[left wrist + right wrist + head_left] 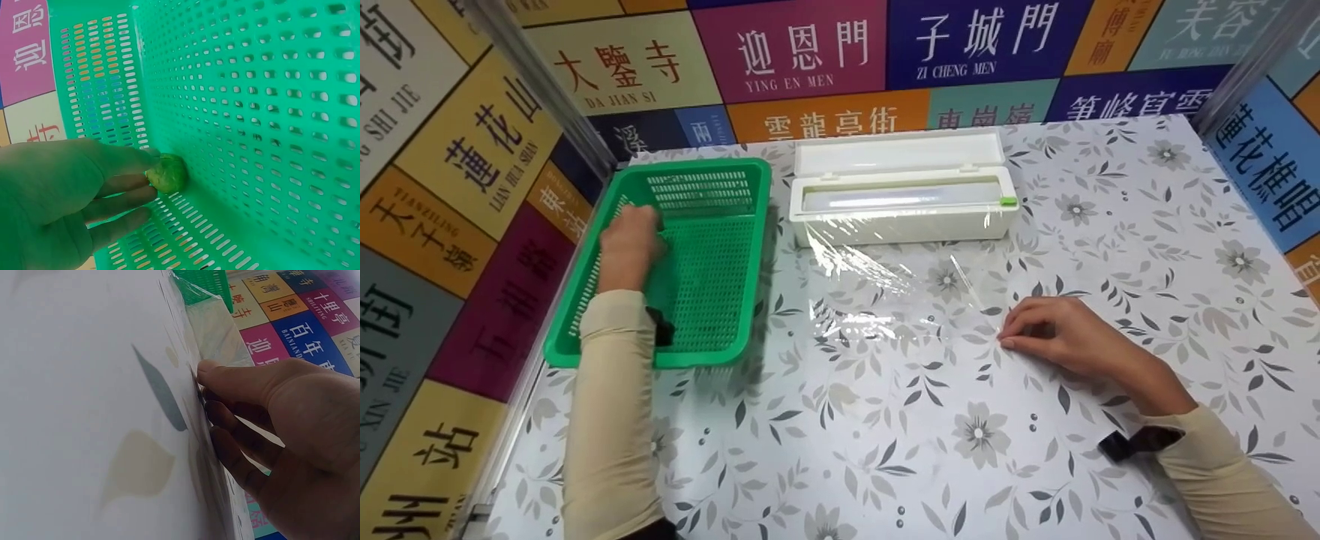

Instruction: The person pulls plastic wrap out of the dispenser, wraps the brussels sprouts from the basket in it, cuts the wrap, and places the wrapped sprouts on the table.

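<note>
My left hand [631,238] reaches into the green plastic basket [760,247] at the left. In the left wrist view the fingertips of that hand [62,197] pinch a small round yellow-green fruit or vegetable [169,174] lying in the basket's corner; its exact kind is unclear. A sheet of clear cling film [870,300] runs forward from the white wrap dispenser [900,225] over the table. At the film's near right corner my right hand [1069,337] pinches with thumb and forefinger, low over the tabletop. The right wrist view shows this hand [281,422] and the film's thin edge.
The dispenser's lid [900,152] stands raised at the back, and a small green tab [1009,201] sits at its right end. A flower-patterned cover [885,450] lies on the table. Panels with lettering [802,52] enclose the back and sides.
</note>
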The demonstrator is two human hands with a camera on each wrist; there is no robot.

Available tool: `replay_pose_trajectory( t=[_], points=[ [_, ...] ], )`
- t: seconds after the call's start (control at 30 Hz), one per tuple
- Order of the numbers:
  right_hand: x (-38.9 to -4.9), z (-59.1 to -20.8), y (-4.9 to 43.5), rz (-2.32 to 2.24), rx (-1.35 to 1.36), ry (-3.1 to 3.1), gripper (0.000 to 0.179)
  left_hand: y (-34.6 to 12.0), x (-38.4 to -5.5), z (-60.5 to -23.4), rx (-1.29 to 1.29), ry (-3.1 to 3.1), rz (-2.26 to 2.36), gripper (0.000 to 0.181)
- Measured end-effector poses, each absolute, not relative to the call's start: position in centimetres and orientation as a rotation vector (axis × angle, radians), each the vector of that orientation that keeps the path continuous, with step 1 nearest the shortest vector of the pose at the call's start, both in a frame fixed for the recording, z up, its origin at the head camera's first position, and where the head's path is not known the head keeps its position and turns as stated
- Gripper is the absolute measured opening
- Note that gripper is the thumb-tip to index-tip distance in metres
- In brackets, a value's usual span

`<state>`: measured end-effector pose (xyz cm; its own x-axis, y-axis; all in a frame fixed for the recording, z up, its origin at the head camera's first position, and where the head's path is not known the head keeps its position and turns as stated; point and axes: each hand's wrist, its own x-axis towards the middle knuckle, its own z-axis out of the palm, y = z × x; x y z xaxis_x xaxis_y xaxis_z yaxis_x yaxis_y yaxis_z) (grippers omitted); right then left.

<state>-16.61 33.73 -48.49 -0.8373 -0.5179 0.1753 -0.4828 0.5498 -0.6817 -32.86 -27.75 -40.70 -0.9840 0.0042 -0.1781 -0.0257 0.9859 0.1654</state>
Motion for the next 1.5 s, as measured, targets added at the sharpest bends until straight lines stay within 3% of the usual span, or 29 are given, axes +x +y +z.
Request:
replay_pose_trajectory(
  t=[0.3, 0.5, 1.5],
  points=[
    [-16.52, -48.52, 33.8, -1.173, -0.882, 2.724, 0.013, -28.05, -33.04, -40.77, -0.027, 2.93, 0.272, 0.038],
    [-16.46, -48.56, 33.81, -1.193, -0.914, 2.73, 0.013, -27.86, -33.09, -41.06, 0.005, 2.977, 0.263, 0.021],
    [-16.58, -48.7, 33.95, -1.197, -0.885, 2.723, 0.013, -28.45, -32.96, -40.69, 0.05, 2.922, 0.436, 0.038]
  ],
)
